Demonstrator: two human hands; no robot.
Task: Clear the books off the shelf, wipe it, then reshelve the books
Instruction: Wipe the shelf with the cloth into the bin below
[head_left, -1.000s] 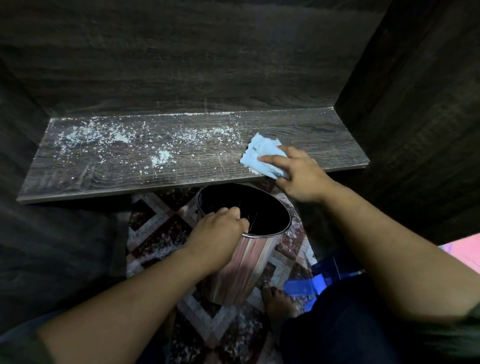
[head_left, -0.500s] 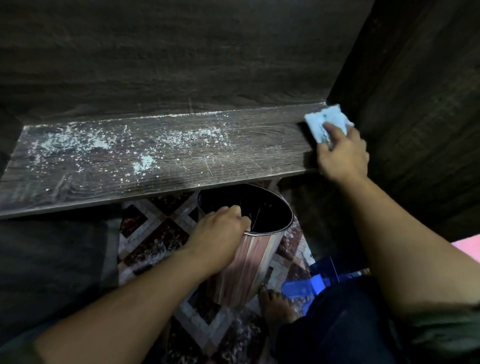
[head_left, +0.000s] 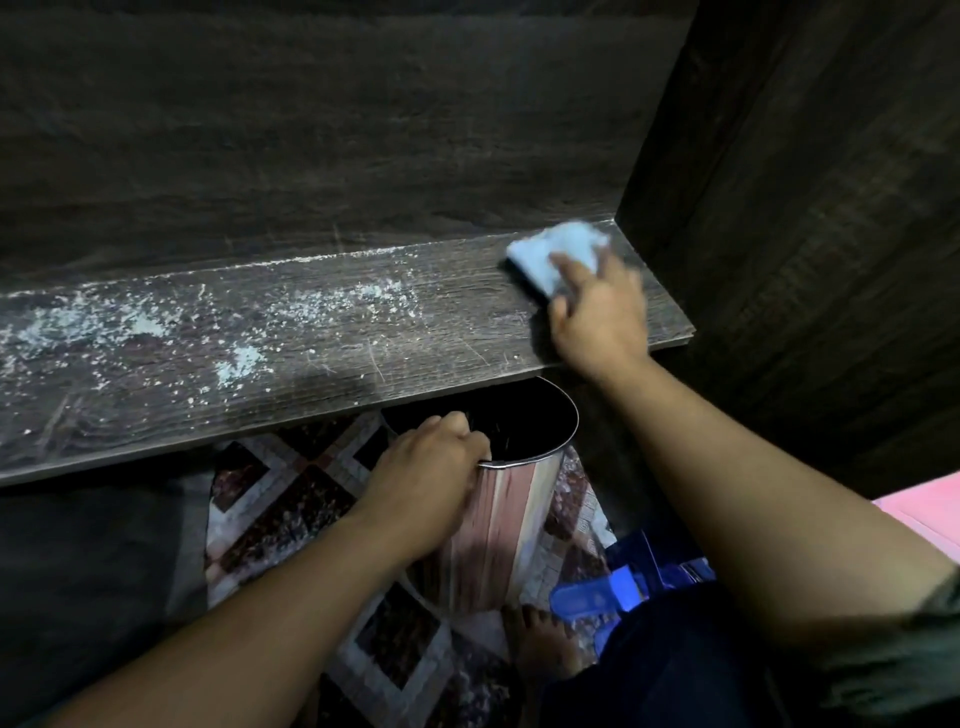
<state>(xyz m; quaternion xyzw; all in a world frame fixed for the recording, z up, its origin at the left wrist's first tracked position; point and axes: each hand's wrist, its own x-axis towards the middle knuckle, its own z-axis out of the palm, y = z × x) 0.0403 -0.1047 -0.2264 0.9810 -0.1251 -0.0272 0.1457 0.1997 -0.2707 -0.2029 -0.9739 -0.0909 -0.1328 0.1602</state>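
Cloth slid left from shelf corner, bin still held

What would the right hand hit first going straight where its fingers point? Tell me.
Probably the back panel just behind the blue cloth the right hand presses; depth is unclear.
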